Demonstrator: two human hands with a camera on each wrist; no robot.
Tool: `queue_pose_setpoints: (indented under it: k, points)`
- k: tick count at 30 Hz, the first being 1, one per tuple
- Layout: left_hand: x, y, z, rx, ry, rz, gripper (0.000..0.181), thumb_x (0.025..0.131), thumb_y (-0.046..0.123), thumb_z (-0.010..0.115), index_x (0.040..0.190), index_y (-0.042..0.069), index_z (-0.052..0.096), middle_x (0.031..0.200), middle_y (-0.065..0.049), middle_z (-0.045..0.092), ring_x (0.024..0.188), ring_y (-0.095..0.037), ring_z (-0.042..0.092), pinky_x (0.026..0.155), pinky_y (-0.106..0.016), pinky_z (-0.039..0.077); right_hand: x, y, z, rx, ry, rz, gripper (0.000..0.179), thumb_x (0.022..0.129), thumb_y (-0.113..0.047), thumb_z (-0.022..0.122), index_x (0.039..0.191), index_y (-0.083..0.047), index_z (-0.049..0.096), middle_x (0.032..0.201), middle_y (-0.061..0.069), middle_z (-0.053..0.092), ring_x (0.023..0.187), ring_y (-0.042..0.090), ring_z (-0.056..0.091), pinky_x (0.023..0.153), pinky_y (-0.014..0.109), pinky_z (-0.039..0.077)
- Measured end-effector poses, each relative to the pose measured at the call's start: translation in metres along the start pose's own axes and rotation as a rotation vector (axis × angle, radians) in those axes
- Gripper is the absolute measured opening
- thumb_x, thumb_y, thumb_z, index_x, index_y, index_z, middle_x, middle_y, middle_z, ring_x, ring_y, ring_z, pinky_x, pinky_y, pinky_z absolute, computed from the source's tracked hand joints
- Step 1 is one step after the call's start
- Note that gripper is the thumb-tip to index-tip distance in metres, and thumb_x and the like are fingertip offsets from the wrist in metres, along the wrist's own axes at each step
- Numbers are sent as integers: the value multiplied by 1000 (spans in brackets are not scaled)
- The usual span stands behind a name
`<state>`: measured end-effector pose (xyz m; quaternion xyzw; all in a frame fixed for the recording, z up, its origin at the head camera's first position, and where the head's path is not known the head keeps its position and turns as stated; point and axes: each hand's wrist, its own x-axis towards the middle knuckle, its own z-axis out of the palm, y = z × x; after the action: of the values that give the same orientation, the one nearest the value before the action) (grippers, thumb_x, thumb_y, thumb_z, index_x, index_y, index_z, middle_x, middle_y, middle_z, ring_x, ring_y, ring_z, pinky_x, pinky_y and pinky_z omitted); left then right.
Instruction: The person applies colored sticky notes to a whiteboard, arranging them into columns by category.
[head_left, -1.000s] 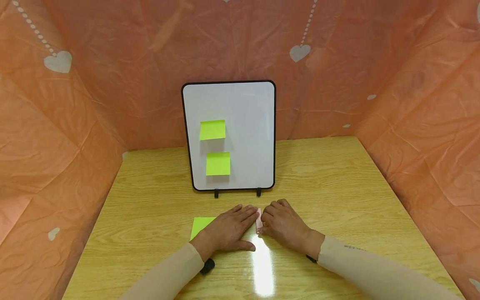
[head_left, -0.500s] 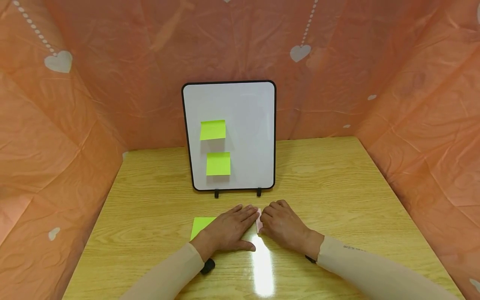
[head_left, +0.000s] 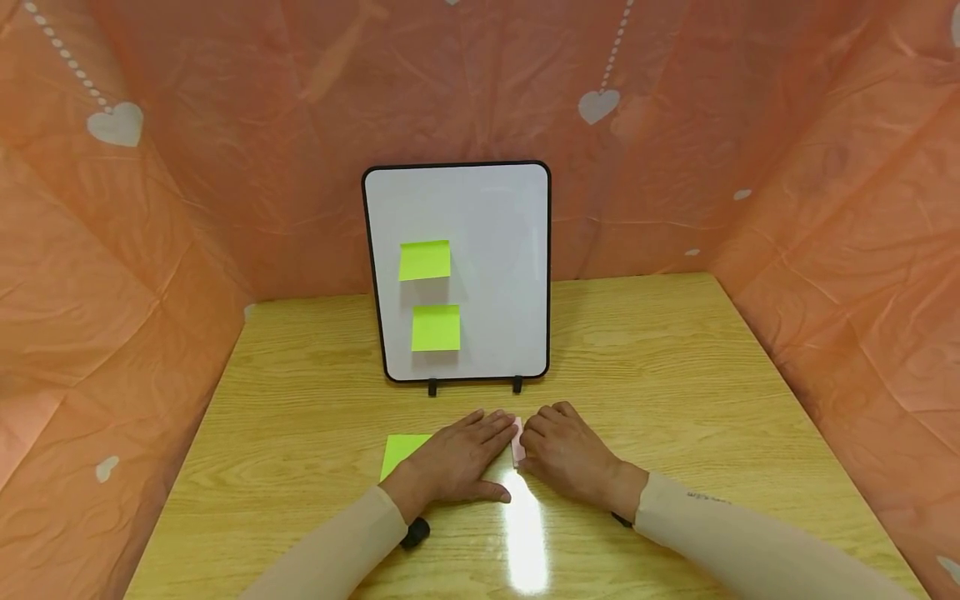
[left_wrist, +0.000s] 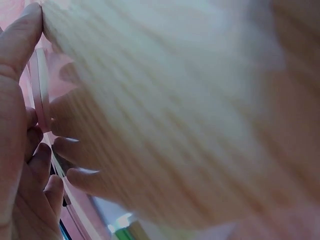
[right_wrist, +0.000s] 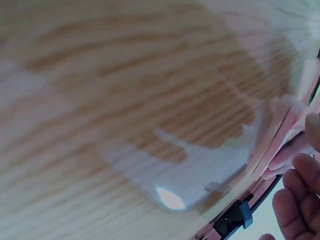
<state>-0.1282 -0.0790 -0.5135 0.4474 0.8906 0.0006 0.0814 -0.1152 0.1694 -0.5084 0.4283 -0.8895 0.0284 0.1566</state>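
A pink sticky note pad [head_left: 517,450] lies on the table between the two hands. The left hand [head_left: 461,458] is spread flat, its straight fingertips resting on the pad's left side and its thumb pointing away toward the right. With curled fingers, the right hand [head_left: 567,452] pinches the pad's right edge; most of that contact is hidden behind the knuckles. The right wrist view shows the pad [right_wrist: 280,132] edge-on beside curled fingers. A green sticky note [head_left: 402,452] sits on the table, partly covered by the left hand and wrist.
Behind the hands a black-framed whiteboard [head_left: 498,275] stands on small black feet. Two green notes, an upper note [head_left: 424,261] and a lower note [head_left: 436,328], stick to its left half. Orange sheeting [head_left: 645,167] encloses the wooden table [head_left: 300,367] at the back and sides.
The right thumb, seen at the pad's near corner a second ago, has slid slightly up along its edge. The left hand and the board stay where they were.
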Motion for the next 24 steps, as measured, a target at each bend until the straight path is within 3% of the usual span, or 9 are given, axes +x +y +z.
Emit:
queue_pose_setpoints:
  k: [10, 18, 24]
  points:
    - [-1, 0, 1, -11, 7, -1, 101, 96, 80, 45, 169, 13, 25, 175, -3, 25, 162, -19, 23, 134, -38, 19, 2, -3, 5, -94, 53, -83, 21, 95, -36, 80, 93, -17, 70, 96, -2, 69, 93, 18, 62, 93, 40, 53]
    - [-1, 0, 2, -15, 4, -7, 101, 96, 80, 45, 169, 13, 27, 175, -2, 25, 162, -18, 24, 134, -38, 21, 4, -4, 4, -186, 57, -149, 25, 92, -25, 82, 104, -11, 66, 99, 2, 66, 94, 20, 59, 96, 39, 52]
    - [0, 0, 2, -33, 4, -15, 101, 95, 80, 48, 169, 13, 27, 175, -3, 26, 162, -18, 25, 134, -38, 22, 7, 0, 7, -199, 75, -150, 7, 101, -14, 60, 103, -8, 58, 93, 4, 57, 90, 22, 53, 93, 38, 50]
